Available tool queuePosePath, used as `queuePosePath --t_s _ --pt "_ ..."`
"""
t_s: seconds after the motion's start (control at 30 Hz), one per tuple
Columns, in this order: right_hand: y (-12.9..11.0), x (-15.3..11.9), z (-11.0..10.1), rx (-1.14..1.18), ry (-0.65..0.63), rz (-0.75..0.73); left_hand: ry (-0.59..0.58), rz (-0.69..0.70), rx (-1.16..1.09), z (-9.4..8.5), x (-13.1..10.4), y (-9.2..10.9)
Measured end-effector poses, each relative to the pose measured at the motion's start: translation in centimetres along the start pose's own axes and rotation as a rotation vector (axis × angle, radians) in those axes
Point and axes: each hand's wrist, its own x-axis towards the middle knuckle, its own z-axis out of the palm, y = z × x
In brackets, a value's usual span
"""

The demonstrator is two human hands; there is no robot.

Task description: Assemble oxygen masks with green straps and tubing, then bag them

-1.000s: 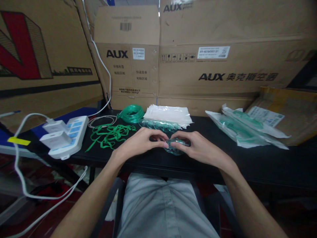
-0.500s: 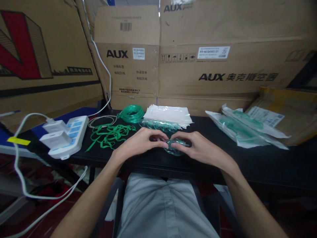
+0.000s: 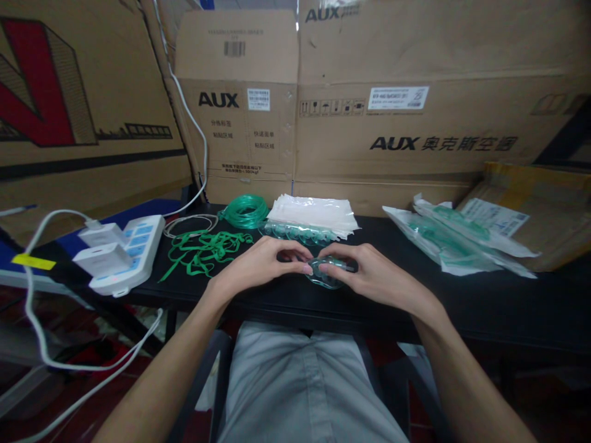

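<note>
Low over the front of the black table, a clear green plastic oxygen mask [image 3: 327,281] is held between my two hands. My left hand [image 3: 270,261] is closed in a pinch, thumb and fingertips at the mask's left edge. Thumb and fingers of my right hand [image 3: 369,271] grip the mask from the right and cover much of it. Just beyond the hands lies a row of clear green masks [image 3: 300,232], in front of a stack of white pouches [image 3: 314,212]. A tangle of green elastic straps [image 3: 203,249] rests to the left of my left hand.
Coiled green tubing [image 3: 243,211] lies behind the straps. At left are a white power strip [image 3: 138,252] with plugged-in chargers and a white cable [image 3: 34,307]. Packaged green masks [image 3: 447,237] lie at right by an open carton [image 3: 545,209]. Large cardboard [image 3: 332,147] walls the back.
Both hands stay almost in place on the mask. The mask and right fingers appear to have shifted only very slightly; the other things on the table have not moved.
</note>
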Motion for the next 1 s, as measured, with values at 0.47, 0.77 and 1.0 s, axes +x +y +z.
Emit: queuePosePath --t_s 0.47,0.77,1.0 --pt "0.04 -0.02 0.13 0.019 -0.006 -0.033 -0.025 -0.002 -0.063 0.11 0.05 -0.19" --pt "0.15 0.04 -0.11 0.059 -0.003 -0.017 -0.030 -0.054 -0.078 -0.28 -0.14 -0.08" --pt "0.35 -0.05 -0.18 0.059 0.016 -0.021 -0.041 -0.063 -0.123 -0.42 -0.09 -0.13"
